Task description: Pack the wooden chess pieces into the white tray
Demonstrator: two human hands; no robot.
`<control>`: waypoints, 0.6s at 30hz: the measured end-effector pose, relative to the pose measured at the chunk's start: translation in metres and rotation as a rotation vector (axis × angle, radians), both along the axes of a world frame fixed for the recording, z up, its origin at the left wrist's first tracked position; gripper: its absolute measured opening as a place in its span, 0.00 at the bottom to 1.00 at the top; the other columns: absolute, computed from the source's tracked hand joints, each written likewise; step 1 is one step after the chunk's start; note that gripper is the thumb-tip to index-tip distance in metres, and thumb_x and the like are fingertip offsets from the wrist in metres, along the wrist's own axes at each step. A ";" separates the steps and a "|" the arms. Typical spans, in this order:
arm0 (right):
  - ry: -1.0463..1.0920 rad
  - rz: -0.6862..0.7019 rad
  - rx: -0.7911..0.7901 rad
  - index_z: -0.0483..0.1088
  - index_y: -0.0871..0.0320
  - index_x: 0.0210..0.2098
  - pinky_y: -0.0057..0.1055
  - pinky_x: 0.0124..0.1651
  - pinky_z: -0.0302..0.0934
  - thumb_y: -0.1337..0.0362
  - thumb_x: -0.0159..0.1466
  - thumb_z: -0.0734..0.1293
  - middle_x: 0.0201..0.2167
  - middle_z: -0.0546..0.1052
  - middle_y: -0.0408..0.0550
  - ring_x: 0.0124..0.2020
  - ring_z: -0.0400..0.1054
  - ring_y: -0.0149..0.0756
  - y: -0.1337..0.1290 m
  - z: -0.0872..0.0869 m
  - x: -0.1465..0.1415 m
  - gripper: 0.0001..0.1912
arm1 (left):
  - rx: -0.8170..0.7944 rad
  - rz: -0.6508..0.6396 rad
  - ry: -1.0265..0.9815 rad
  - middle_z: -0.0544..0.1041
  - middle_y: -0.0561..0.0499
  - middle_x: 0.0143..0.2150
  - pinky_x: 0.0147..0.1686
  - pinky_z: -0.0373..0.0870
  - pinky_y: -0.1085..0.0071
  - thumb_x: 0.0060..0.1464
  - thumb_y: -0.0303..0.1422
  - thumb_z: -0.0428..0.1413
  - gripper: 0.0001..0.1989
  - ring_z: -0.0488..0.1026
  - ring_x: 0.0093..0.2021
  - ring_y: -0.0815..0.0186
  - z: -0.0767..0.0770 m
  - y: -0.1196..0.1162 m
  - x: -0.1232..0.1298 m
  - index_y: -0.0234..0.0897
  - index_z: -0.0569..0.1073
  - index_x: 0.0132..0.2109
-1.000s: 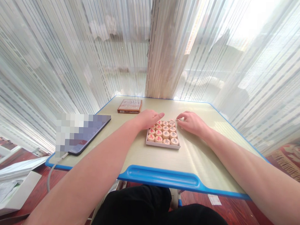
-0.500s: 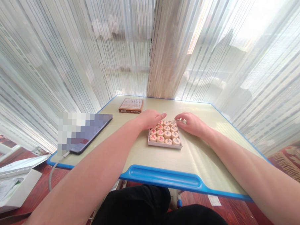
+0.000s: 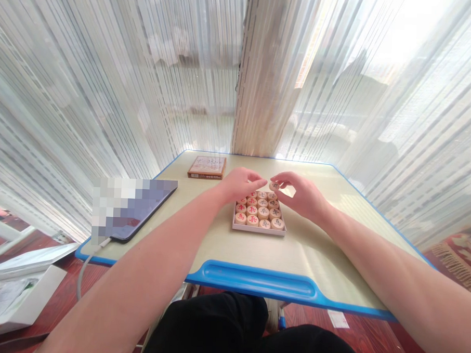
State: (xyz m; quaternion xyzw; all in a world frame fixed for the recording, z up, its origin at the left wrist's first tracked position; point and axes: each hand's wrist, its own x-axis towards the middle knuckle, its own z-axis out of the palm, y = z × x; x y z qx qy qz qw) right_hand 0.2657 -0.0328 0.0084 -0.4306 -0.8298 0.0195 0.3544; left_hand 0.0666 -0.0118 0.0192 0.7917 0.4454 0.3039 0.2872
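Observation:
A shallow box [image 3: 258, 230] on the table holds rows of round wooden Chinese chess pieces [image 3: 263, 212], marked in red on its left side and black on its right. Between thumb and fingertips, my right hand [image 3: 299, 192] pinches one Chinese chess piece [image 3: 274, 185] with a dark character, raised over the box's far right corner. My left hand [image 3: 243, 184] reaches across the far left of the box, its fingers stretched out and apart, with nothing visible in them. It covers some pieces in the far left corner.
A flat brown box lid [image 3: 207, 167] lies at the back left of the table. Along the left edge rests a tablet-like device [image 3: 144, 209] with a cable. A blue trough [image 3: 258, 279] runs along the table's front, and string curtains hang behind.
My right hand has lifted a chess piece from beside the box's far right corner and moved slightly left. The left hand's fingers have extended to the right, towards it.

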 end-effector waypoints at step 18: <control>0.051 0.093 0.095 0.63 0.55 0.39 0.35 0.37 0.67 0.62 0.56 0.66 0.36 0.72 0.48 0.34 0.70 0.35 -0.008 0.001 -0.003 0.12 | -0.243 -0.045 -0.238 0.76 0.48 0.31 0.28 0.62 0.72 0.42 0.42 0.61 0.17 0.67 0.28 0.70 0.007 -0.006 0.001 0.33 0.77 0.36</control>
